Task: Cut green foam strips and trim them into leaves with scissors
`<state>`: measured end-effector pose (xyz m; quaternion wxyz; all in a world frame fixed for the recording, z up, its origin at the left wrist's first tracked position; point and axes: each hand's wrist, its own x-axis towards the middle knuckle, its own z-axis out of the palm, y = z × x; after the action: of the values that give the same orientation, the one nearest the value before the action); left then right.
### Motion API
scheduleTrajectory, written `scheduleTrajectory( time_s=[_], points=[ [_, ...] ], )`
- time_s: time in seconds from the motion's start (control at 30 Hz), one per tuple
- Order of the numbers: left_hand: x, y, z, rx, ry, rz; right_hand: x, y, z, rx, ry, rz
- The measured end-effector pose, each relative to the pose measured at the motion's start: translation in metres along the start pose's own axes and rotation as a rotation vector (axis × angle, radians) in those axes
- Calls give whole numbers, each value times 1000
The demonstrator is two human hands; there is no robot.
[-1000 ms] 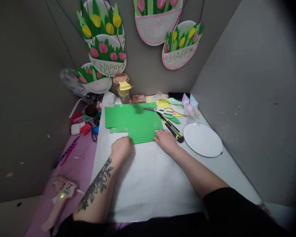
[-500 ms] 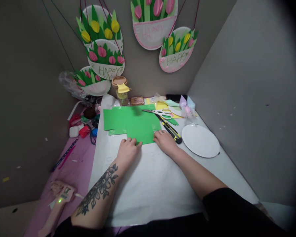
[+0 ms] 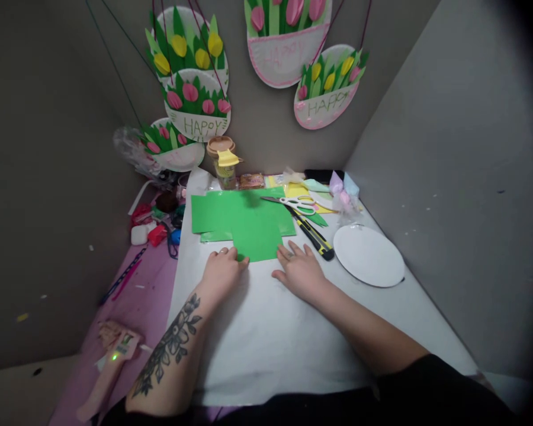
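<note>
Overlapping green paper sheets (image 3: 255,234) lie flat on the white-covered table, one sheet reaching toward me past the others. At that sheet's lower left corner is my left hand (image 3: 223,269), its fingers bent and the thumb near the edge. My right hand (image 3: 299,269) rests by the lower right corner with its fingers spread and nothing held. White-handled scissors (image 3: 295,205) lie over the right part of the green sheets. Beside them are a black and yellow utility knife (image 3: 313,236) and cut green leaf pieces (image 3: 317,219). A white paper plate (image 3: 368,254) sits at the right.
A lidded cup (image 3: 224,165) stands at the back, near wrapped bundles (image 3: 344,189). A glue gun (image 3: 115,355) with a green light lies on the purple surface at left. Paper-plate tulip baskets (image 3: 198,106) hang on the back wall. Small items crowd the left side.
My right hand has opened, its fingers spreading and its thumb moving away from the green sheet. My left hand has shifted slightly left. The whole view has moved a little.
</note>
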<state>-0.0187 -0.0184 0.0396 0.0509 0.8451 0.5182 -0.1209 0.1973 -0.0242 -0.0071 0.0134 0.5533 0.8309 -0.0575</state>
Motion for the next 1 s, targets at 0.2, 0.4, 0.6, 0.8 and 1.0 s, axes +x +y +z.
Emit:
scheduleTrajectory(
  time_s=[0.2,0.4,0.6,0.8,1.0],
  points=[
    [-10,-9,-7,-3,-69,-72,-3,13,-5,-50,7,47],
    [4,-6,10,-77,121,-81,-1,9,2,-44,75,48],
    [13,0,29,-257,204,-20,-2,-3,11,0,70,6],
    [24,-3,35,-462,294,-41,8,-17,10,181,-37,-167],
    [28,-3,33,-473,291,-65,11,-19,9,243,-62,-237]
  ],
)
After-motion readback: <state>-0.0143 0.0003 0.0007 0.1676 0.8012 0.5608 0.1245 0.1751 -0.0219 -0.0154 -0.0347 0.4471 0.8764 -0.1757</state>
